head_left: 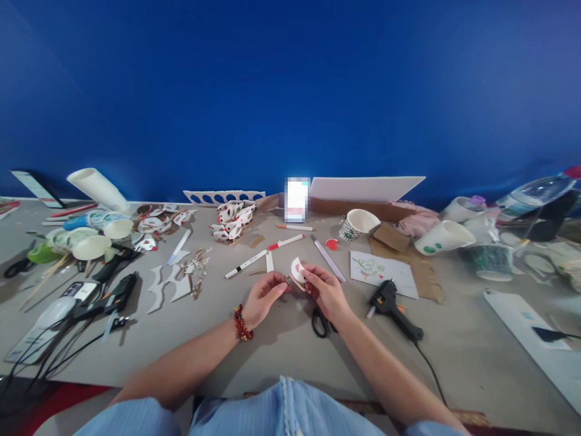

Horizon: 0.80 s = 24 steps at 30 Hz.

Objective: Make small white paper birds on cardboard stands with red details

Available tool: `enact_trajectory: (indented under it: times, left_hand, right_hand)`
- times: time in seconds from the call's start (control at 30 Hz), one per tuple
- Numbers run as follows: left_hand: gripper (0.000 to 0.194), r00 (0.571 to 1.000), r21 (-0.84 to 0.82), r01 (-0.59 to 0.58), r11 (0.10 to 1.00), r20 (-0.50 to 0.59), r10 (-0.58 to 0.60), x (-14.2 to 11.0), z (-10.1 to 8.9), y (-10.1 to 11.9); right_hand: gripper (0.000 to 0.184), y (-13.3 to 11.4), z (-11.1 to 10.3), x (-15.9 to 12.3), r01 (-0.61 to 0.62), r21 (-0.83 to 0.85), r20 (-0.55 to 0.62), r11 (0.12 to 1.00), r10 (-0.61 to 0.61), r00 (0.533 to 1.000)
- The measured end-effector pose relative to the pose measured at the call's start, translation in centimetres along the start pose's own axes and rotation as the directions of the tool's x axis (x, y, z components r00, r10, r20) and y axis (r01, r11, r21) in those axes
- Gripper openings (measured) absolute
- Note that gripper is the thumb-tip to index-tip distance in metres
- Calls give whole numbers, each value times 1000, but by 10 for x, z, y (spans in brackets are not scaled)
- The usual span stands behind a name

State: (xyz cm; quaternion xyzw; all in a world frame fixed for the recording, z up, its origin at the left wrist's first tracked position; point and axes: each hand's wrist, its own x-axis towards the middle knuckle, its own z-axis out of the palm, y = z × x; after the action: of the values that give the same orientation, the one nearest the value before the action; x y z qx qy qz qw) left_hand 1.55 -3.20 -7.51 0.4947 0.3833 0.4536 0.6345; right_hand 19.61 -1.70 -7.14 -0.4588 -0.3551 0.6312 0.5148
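My left hand (265, 297), with a red bead bracelet at the wrist, and my right hand (323, 289) meet over the middle of the grey table (281, 345). Together they pinch a small white cut-out piece with a red mark (297, 270) and a thin wooden stick at its lower edge. Both hands have their fingers closed on it. Black scissors (320, 322) lie on the table just under my right hand. A black glue gun (393, 306) lies to the right of my right hand, its cord trailing toward me.
White markers (247, 264) and a red-tipped pen (285, 242) lie beyond my hands. Paper cups (88, 242), cut-out scraps and more glue guns (115, 290) crowd the left. A drawing sheet (384, 272), cardboard and cups (361, 223) sit right. A lit phone (297, 198) stands against the blue wall.
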Motion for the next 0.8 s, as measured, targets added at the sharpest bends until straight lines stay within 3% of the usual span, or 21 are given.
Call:
enact_trajectory:
  times: [0.43,0.8]
  left_hand:
    - [24,1000,-66,-25,997,2,25,0,2,-1]
    - [25,999,-24,-37,999,-11,37,0,2,0]
  right_hand:
    - [31,3,0,0,-78,7,43,997,78,996]
    - [31,4,-1,-1,-86,-38,71,996,89,994]
